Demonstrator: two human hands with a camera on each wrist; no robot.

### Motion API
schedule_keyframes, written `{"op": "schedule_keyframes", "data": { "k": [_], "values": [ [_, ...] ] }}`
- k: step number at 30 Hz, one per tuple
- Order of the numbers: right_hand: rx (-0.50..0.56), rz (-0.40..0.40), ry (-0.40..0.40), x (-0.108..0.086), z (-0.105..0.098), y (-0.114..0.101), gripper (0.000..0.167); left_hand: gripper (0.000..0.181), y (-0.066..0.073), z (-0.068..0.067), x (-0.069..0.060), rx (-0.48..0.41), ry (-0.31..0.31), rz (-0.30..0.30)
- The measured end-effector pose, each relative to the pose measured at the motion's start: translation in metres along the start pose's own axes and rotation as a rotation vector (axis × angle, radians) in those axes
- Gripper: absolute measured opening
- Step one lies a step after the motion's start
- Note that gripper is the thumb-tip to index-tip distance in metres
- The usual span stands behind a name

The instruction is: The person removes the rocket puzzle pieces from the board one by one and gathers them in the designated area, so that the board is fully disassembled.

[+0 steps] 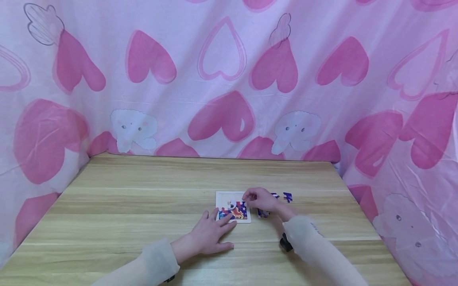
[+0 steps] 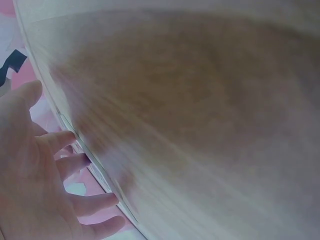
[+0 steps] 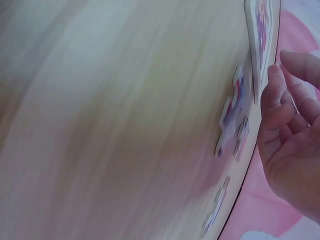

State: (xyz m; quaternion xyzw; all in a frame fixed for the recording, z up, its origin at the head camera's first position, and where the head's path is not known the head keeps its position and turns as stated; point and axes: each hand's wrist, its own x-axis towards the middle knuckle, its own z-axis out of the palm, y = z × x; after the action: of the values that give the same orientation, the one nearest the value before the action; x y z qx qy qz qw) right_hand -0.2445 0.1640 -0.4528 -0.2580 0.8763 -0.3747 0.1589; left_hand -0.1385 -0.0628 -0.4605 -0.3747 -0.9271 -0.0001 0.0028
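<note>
A white-framed jigsaw puzzle [image 1: 233,193], its lower part filled with colourful pieces, lies on the table in the head view. My left hand [image 1: 211,234] is spread with straight fingers, the fingertips resting on the puzzle's lower left part. In the left wrist view, that hand [image 2: 50,180] reaches to the thin edge of the frame. My right hand [image 1: 262,199] bends its fingers over the puzzle's upper right side. In the right wrist view, the curled fingers of this hand [image 3: 295,125] are close to the frame [image 3: 256,65]; whether a piece is between the fingertips cannot be seen.
Loose puzzle pieces lie right of the frame: one purple piece [image 1: 288,197] farthest out, another [image 1: 275,195] partly behind the right hand, and more pieces [image 1: 262,213] beneath the right wrist. The wooden table [image 1: 143,206] ends at a pink heart-patterned curtain [image 1: 222,119].
</note>
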Motion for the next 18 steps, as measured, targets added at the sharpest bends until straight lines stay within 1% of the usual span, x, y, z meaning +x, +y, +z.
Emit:
{"op": "schedule_keyframes", "data": {
  "k": [5, 11, 15, 18],
  "values": [
    [-0.028, 0.030, 0.024, 0.007, 0.006, -0.007, 0.012, 0.066, 0.000, 0.000, 0.000, -0.003, -0.003, -0.001],
    [-0.045, -0.005, 0.021, 0.013, 0.011, -0.013, 0.013, 0.066, 0.000, 0.001, 0.000, 0.005, 0.003, 0.003],
    [-0.041, 0.001, 0.010, 0.015, 0.013, -0.018, 0.015, 0.066, 0.000, 0.001, 0.001, 0.002, 0.002, 0.002],
    [-0.058, -0.001, -0.003, 0.017, 0.016, -0.021, 0.017, 0.066, 0.000, 0.001, 0.001, -0.001, -0.002, -0.002]
  ]
}}
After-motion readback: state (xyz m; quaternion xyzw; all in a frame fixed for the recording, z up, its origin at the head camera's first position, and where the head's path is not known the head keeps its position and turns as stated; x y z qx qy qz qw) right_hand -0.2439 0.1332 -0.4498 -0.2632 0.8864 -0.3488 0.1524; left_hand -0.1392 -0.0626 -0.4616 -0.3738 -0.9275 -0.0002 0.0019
